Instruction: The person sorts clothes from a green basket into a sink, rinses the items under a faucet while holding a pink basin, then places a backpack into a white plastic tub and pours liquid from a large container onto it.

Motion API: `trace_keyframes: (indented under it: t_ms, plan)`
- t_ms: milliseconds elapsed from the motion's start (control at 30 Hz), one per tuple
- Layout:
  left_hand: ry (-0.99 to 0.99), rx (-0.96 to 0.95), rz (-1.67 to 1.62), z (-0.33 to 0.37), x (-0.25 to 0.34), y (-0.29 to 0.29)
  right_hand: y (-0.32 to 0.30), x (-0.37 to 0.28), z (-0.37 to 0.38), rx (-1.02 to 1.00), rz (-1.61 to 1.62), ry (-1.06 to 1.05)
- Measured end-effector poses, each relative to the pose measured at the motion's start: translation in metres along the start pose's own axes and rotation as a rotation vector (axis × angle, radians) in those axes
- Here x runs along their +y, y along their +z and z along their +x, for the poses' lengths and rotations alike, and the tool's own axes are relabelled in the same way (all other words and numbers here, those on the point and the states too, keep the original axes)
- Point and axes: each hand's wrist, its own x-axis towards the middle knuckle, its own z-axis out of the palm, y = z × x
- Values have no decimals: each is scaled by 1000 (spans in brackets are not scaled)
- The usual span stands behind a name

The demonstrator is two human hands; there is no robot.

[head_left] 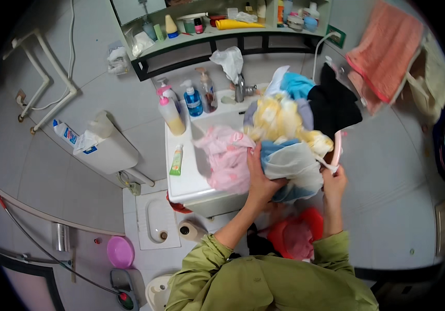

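A heap of laundry lies over the sink [176, 193] in front of me. My left hand [262, 176] grips a blue and white garment [297, 165], its thumb across the lower edge, its fingers against a pink garment [227, 160] on the left. My right hand [334, 184] is closed at the right side, pinching a thin white strip of cloth [328, 165]. Behind them rises a yellow and white garment [277, 118]. Further back right are a bright blue cloth [297, 85] and a black garment [335, 98]. A pale pink basin rim [338, 147] shows beside the right hand.
Pump bottles, including a blue one [192, 98], and a green tube [177, 159] stand or lie on the sink's left. The faucet [241, 90] is behind. Below me is a red bucket [310, 223]; a squat toilet [157, 220] is lower left. Coral towel [386, 46] hangs right.
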Motion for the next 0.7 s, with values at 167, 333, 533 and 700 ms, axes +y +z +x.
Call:
trace_keyframes:
  t_ms: [167,333,533,700]
  plan:
    - [-460,91,-343,70,-104,37,45,-3,75,37,-173,-456]
    - [-641,310,-504,105,-248,10,86,-27,122,100,-348,-656]
    - [-578,196,185,135,-319,-26,116,-26,154,153,-575,-694]
    - [-750,321,458,137,-335,-56,144,-34,140,210,-578,-544]
